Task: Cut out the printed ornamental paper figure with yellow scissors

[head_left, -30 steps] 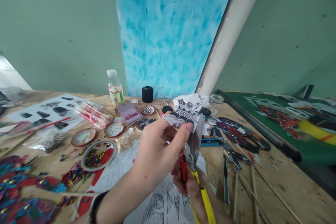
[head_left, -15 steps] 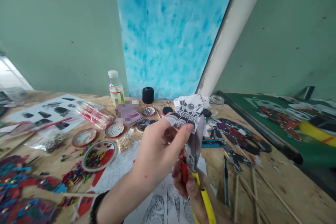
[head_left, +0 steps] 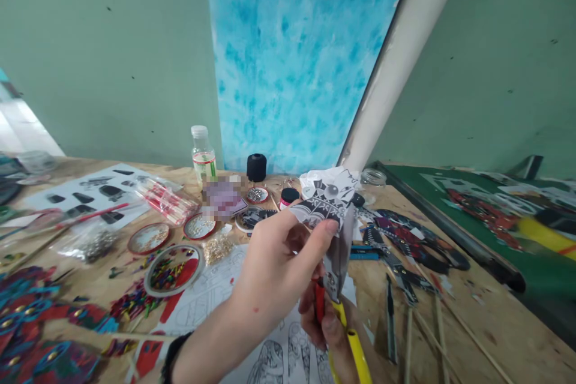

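Between the thumb and fingers of my left hand (head_left: 274,267) is a paper cutout (head_left: 321,204) printed with a black-and-white pattern. My right hand (head_left: 330,330), lower and partly behind the left, grips scissors (head_left: 339,258) with yellow and red handles. Their blades point up and lie against the right side of the cutout. How far the blades are apart is hard to make out. Under both hands lie white sheets with line drawings (head_left: 270,354). A black band (head_left: 173,351) circles my left wrist.
Around the hands are a ring dish of coloured fasteners (head_left: 173,270), lids of small beads (head_left: 148,239), a bottle (head_left: 204,156) and a black thread spool (head_left: 256,167). At right lie a craft knife (head_left: 390,321), wooden sticks (head_left: 438,336), decorated cutouts (head_left: 418,240) and a green cutting mat (head_left: 450,192).
The whole view has shifted slightly, so the table appears a little lower and further right. Both hands keep their hold on the paper cutout and the scissors, with almost no other movement.
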Available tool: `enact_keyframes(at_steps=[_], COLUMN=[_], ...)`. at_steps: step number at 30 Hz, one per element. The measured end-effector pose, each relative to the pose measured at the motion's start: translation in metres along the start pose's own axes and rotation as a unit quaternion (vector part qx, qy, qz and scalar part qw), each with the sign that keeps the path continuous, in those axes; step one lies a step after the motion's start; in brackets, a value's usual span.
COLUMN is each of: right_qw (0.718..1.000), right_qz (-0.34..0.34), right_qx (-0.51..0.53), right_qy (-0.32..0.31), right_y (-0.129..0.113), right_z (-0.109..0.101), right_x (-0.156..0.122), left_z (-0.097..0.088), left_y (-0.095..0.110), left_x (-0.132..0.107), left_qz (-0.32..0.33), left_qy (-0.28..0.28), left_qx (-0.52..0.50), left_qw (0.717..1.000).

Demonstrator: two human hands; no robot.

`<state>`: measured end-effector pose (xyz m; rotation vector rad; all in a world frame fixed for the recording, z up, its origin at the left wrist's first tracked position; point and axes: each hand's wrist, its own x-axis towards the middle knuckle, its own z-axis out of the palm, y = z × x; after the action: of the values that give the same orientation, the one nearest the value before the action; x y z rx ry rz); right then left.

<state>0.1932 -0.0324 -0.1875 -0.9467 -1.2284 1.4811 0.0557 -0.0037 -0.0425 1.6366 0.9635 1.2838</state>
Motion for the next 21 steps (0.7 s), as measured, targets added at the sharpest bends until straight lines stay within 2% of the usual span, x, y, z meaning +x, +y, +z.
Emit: enact_keyframes(at_steps=[3,7,11,15,21], right_qw=[0.999,1.0,1.0,0.997,0.997], right_qz=[0.03,-0.005,-0.012,-0.059,-0.065], right_qx=[0.008,0.015,0.005,-0.008,-0.015], right_qy=[-0.023,0.009,-0.002,0.057,0.031], right_y=[-0.001,-0.003,-0.003,0.004,0.013], right_z=[0.003,0.005,0.005,0.006,0.003], right_x=[0.005,0.001,-0.003,-0.006,-0.007], left_z=[0.001,0.001,0.002,0.002,0.001], left_y=[0.002,0.003,0.002,0.002,0.004], left_x=[0.0,0.001,0.001,0.0,0.002], left_qz=[-0.012,-0.017,-0.022,0.007,0.038], left_qy=[0.009,0.008,0.006,0.004,-0.011], left_qx=[-0.002,-0.007,-0.013,-0.012,-0.015], left_qw=[1.0,1.0,1.0,1.0,0.999])
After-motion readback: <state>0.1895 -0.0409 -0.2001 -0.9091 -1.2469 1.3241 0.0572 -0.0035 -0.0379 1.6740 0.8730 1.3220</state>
